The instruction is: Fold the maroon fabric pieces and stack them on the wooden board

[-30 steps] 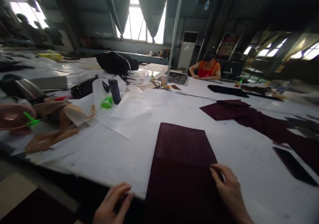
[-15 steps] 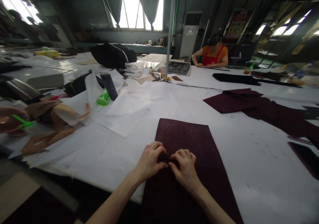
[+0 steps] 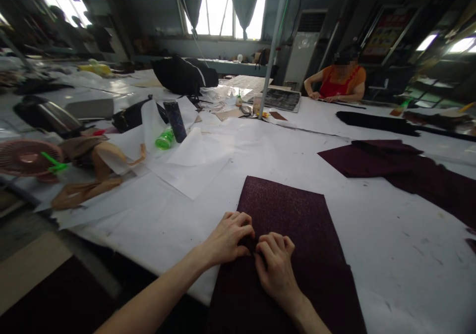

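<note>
A dark maroon fabric panel with a speckled sheen lies flat on the white-covered table, its near part running down out of view. My left hand rests at the panel's left side, fingers curled and thumb toward them, pinching a small fold of the cloth. Close beside it, my right hand is bent over the middle of the panel with its fingers closed on the same fold. The fingertips of both hands almost meet, and the fold between them is mostly hidden in shadow.
More maroon fabric lies crumpled at the right. White paper sheets, a green bottle, a dark patterned cylinder and a pink fan are at the left. Behind a pole, a person in a red apron works across the table.
The view has swung left, so the scene shifts rightward and the phone at the right has left the frame. Both hands stay on the panel, and the right hand's fingers have curled in tighter.
</note>
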Tool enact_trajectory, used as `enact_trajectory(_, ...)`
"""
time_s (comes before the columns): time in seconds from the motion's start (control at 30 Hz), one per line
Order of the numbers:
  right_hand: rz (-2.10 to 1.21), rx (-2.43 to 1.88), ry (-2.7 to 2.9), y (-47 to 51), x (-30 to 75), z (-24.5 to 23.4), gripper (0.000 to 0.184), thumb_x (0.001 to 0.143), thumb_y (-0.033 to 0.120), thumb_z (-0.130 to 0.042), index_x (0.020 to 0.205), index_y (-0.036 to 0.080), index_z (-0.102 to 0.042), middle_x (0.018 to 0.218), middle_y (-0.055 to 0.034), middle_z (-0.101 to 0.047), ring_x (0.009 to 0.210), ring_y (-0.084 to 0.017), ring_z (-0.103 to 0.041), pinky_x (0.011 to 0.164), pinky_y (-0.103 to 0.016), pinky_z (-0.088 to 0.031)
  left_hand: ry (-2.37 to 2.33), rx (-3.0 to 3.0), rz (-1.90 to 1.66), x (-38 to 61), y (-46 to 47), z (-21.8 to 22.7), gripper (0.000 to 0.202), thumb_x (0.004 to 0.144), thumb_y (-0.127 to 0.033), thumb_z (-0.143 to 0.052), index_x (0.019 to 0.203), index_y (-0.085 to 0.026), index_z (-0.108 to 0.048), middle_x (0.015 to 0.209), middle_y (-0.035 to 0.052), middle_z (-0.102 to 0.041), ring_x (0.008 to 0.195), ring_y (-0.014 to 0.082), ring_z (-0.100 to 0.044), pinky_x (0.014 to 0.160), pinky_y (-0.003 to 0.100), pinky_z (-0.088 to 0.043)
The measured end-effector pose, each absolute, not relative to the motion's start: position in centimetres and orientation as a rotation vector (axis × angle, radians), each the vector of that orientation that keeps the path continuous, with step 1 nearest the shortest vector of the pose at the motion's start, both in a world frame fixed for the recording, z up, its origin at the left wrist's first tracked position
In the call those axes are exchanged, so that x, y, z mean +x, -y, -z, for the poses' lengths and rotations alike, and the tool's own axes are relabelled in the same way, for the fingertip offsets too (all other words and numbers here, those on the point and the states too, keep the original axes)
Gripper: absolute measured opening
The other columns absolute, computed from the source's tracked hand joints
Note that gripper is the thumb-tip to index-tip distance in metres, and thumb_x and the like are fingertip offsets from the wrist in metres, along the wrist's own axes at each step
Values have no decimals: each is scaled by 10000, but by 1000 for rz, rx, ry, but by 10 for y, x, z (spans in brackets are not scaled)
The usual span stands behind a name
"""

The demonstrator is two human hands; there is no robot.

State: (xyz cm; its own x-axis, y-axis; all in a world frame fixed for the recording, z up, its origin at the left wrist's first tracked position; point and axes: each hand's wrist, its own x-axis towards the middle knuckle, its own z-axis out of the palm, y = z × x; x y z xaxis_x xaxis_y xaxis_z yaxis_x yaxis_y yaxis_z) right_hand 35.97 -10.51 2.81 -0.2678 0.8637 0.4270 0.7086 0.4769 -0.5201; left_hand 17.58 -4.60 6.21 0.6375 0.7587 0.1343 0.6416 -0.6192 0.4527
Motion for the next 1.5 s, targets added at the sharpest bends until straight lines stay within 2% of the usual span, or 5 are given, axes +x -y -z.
enact_trajectory(0.27, -224, -1257, 2069, 106, 359, -24, 126, 851, 110, -449, 811, 212, -511, 827, -18, -599, 1003, -226, -505, 905, -407, -256, -1255, 2608, -210, 146, 38, -77, 442, 533, -530, -830, 684, -187, -596, 1009, 18, -574, 949, 219, -521, 850, 357, -330)
enact_trajectory(0.43, -225, -1255, 2128, 106, 359, -30, 147, 834, 76, -440, 829, 212, -497, 812, -15, -583, 987, -221, -504, 880, -398, -266, -1181, 2627, -356, 166, 54, -83, 440, 658, -356, -800, 1025, -238, -589, 1106, 21, -576, 1003, 212, -518, 888, 355, -326)
enact_trajectory(0.6, -244, -1266, 2090, 104, 364, -36, 186, 844, 110, -449, 985, 213, -513, 870, -21, -612, 938, -208, -528, 871, -395, -269, -1156, 2552, -317, 188, 58, -68, 80, 773, -205, -678, 818, -214, -612, 863, -5, -625, 883, 181, -545, 820, 338, -325)
enact_trajectory(1.07, 406, -1599, 2054, 145, 565, -22, 340, 821, 421, -621, 1104, 238, -581, 825, -48, -669, 834, -260, -607, 906, -487, -237, -1130, 2383, -469, 178, 60, -50, 126, 781, -235, -698, 839, -219, -587, 882, -31, -616, 885, 161, -543, 815, 307, -322)
enact_trajectory(1.5, -343, -1191, 2172, 86, 370, -39, 181, 872, 166, -546, 1022, 245, -609, 935, -30, -626, 918, -200, -564, 824, -373, -396, -1188, 2410, -551, 174, 65, -46, 133, 796, -280, -688, 869, -210, -601, 888, -16, -614, 894, 160, -556, 826, 302, -349)
